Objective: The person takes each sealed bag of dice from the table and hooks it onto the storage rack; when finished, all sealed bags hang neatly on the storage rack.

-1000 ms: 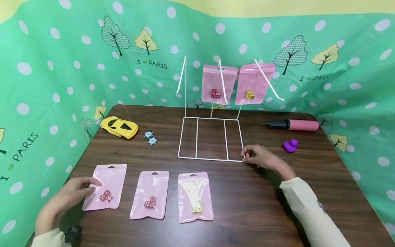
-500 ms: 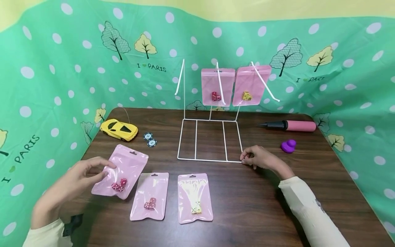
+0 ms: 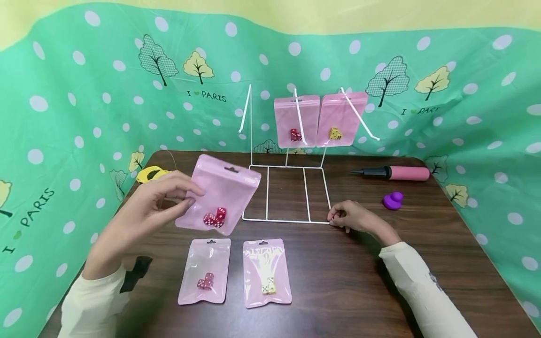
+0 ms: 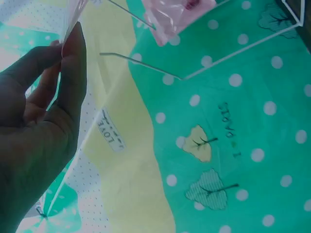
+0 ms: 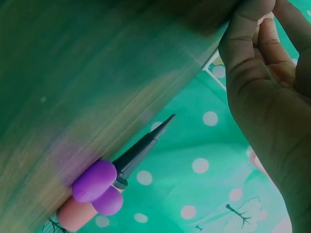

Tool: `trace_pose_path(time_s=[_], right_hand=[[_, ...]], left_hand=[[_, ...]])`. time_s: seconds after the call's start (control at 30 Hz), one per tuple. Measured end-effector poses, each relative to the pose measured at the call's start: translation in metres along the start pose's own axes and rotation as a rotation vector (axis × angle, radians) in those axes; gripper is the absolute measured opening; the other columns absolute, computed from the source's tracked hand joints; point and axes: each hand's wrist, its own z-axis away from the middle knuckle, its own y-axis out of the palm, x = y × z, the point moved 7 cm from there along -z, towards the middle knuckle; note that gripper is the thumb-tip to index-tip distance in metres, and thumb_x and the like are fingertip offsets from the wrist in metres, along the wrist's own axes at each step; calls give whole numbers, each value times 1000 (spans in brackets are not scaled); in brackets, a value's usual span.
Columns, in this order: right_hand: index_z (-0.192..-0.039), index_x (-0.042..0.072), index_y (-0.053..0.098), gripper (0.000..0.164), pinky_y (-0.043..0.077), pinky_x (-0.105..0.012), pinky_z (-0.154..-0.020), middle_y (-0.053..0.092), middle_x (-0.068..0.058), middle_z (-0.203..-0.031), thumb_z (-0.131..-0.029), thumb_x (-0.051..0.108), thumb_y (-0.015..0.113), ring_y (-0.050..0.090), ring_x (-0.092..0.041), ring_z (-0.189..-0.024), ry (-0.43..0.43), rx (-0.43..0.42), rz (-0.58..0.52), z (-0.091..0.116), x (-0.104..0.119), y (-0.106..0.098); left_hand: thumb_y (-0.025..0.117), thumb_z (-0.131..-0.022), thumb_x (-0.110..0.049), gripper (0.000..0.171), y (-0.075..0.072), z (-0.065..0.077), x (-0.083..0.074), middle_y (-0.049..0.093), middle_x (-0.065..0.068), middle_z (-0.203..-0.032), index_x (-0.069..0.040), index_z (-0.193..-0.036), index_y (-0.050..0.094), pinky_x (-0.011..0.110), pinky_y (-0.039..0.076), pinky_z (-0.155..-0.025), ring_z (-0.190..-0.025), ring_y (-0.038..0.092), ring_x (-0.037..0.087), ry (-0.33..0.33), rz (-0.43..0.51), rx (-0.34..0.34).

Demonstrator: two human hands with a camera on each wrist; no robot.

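My left hand (image 3: 150, 211) pinches the left edge of a pink zip bag (image 3: 224, 190) with red dice inside, held tilted in the air above the table. In the left wrist view, thumb and fingers meet on the bag's edge (image 4: 74, 17). My right hand (image 3: 351, 216) pinches the front right corner of a white wire rack (image 3: 287, 220). Two pink bags hang on the rack's prongs: one with red dice (image 3: 285, 115), one with yellow dice (image 3: 342, 117). The left prong (image 3: 245, 110) carries nothing.
Two more pink bags lie at the front, one with red dice (image 3: 204, 263), one with yellow dice (image 3: 258, 263). A yellow toy car (image 3: 150, 173) is partly behind my left hand. At right are a purple rubber duck (image 3: 393, 201) and a pink-and-black hand pump (image 3: 405, 173).
My left hand has lifted the leftmost bag off the table and carried it right and away from me, toward the rack. The right hand stays at the rack's corner.
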Motion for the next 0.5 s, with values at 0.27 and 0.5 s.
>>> trace_pose_path(time_s=[0.27, 0.5], right_hand=[[-101, -1, 73, 5, 53, -29, -56, 63, -4, -84, -103, 0, 69, 57, -18, -70, 11, -1, -2, 1, 0, 1], [-101, 0, 73, 4, 52, -29, -56, 62, -3, -83, -103, 1, 70, 57, -17, -69, 10, 1, -6, 2, 1, 1]], left_hand=[[71, -94, 18, 32, 3, -38, 10, 69, 9, -119, 0, -120, 75, 20, 57, -74, -94, 72, 14, -53, 75, -32], [68, -100, 10, 27, 2, -51, 31, 72, 12, -109, 3, -127, 70, 21, 47, -55, -71, 64, 14, -161, 241, -75]])
